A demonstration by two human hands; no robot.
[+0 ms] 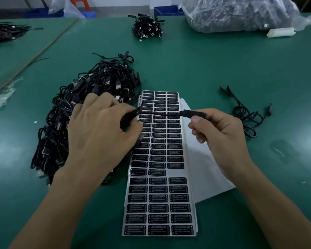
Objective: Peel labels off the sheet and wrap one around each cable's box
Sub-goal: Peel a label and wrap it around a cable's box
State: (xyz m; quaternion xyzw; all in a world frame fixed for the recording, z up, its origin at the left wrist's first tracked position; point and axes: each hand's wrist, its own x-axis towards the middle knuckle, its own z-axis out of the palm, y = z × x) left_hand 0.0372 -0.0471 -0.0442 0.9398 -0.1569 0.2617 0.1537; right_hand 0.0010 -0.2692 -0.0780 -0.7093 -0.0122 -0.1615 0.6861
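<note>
**Two hands hold one cable above the labels**

Nearest, at 6 o'clock, the label sheet (159,200) lies flat on the green table (214,65). Its rows of black labels run away from the person, so either hand can drop down and lift one. One row lacks its right-hand label. A blank sheet (205,173) sticks out from under it toward 4 o'clock.

Both hands are over the middle of the label sheet. At 9 o'clock the left hand (97,133) is clenched round the bunched length of a cable (162,115), probably to keep the slack out of the way. At 3 o'clock the right hand (221,133) pinches the cable's box (192,113) between thumb and curled fingers, one end poking out toward the left hand. The wire runs straight between the two hands, so the box seems to be held up clear for wrapping. I cannot tell whether it already carries a label.

A pile (90,90) of tangled cables sits at 10 o'clock, against the label sheet's left edge and just beyond the left hand, likely the stock to draw from. A few cables (248,115) lie well apart at 2 o'clock, perhaps finished ones set aside.

Farther off, a small bundle (146,26) lies at 12 o'clock. A plastic bag (241,13) stuffed with dark cables sits at 1 o'clock.
</note>
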